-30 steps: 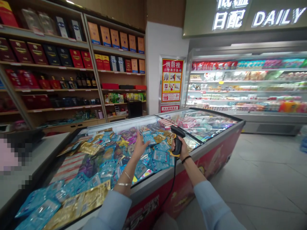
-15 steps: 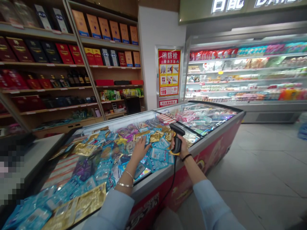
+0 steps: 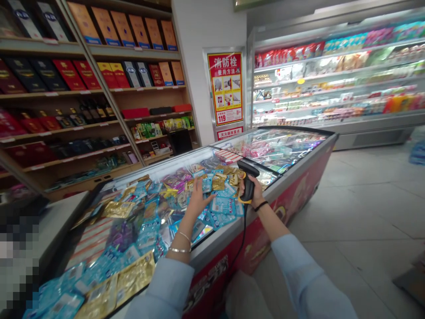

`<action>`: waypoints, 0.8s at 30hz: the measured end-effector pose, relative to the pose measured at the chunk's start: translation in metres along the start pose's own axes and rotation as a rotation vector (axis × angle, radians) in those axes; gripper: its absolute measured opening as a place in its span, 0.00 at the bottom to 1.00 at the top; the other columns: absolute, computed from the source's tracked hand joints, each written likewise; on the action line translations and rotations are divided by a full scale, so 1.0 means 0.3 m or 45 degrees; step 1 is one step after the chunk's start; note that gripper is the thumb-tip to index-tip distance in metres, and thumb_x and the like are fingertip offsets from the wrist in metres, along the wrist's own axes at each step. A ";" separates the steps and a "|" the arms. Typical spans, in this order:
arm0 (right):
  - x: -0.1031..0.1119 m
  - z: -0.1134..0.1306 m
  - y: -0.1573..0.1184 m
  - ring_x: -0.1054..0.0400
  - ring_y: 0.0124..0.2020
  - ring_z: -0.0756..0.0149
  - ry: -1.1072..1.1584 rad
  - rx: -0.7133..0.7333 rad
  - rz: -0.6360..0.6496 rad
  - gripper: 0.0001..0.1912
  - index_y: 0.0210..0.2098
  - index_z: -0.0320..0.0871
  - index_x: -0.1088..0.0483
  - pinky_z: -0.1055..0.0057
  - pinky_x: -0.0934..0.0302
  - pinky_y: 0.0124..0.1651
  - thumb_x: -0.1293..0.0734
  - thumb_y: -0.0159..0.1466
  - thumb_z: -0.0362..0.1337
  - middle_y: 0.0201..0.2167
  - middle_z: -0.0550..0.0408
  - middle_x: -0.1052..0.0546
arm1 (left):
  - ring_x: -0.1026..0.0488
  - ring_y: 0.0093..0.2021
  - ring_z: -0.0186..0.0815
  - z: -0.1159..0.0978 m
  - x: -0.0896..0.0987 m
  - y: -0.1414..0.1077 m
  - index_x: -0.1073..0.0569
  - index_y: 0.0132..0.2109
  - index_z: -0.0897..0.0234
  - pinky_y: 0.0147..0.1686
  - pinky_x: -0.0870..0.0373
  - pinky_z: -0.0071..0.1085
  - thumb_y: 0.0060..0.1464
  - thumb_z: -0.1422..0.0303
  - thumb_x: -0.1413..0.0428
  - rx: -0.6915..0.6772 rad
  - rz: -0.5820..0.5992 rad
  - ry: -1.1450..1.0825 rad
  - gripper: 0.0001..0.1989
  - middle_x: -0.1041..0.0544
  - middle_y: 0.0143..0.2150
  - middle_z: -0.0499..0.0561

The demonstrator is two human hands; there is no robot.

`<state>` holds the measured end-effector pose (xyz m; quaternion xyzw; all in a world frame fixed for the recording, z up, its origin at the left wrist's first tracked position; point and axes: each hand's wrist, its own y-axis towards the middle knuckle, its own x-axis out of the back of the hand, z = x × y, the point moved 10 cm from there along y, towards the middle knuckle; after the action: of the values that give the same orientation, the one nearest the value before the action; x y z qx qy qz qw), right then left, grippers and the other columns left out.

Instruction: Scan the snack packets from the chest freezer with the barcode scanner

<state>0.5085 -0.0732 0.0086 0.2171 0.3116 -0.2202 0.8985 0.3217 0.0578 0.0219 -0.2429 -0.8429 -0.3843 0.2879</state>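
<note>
Well, from the left: wooden shelves of boxed goods stand beyond a grey counter, and a chest freezer runs away from me just right of it. Gold foil sachets and blue sachets lie heaped and overlapping inside it, near and far. They look light, soft and slippery, so I'd judge a flat sachet is best pinched by its sealed edge, as the foil could slide against its neighbours. They lie every way, with no shared long axis.

My left hand is spread palm down, fingers fanned, just over the packets in the middle of the heap; I can't tell whether my fingertips touch them. My right hand is closed around the grip of a black and yellow barcode scanner, just right of the left hand, near the freezer's front rim. The scanner looks light and stiff, and its grip is the natural hold. Its long axis stands roughly upright, with its head angled toward the far left. A black cable drops from its base over the red freezer front. Further right, a lit display fridge fills the far wall.
</note>
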 end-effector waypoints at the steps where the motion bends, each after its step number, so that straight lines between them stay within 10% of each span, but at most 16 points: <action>1: 0.003 -0.001 0.001 0.40 0.13 0.70 0.000 0.002 -0.005 0.16 0.34 0.43 0.33 0.75 0.43 0.15 0.34 0.55 0.49 0.15 0.62 0.34 | 0.57 0.72 0.52 0.004 0.009 0.001 0.50 0.69 0.62 0.67 0.51 0.49 0.51 0.50 0.41 0.007 -0.024 0.000 0.45 0.59 0.73 0.65; 24: 0.010 -0.003 -0.002 0.41 0.13 0.70 0.039 -0.018 -0.029 0.17 0.34 0.43 0.33 0.74 0.43 0.15 0.34 0.55 0.50 0.15 0.62 0.34 | 0.48 0.70 0.53 0.005 0.025 0.013 0.46 0.67 0.64 0.67 0.51 0.51 0.48 0.47 0.40 -0.022 -0.062 -0.007 0.46 0.44 0.68 0.66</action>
<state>0.5099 -0.0739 0.0059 0.2107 0.3295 -0.2249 0.8925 0.3185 0.0625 0.0281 -0.2260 -0.8459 -0.3978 0.2741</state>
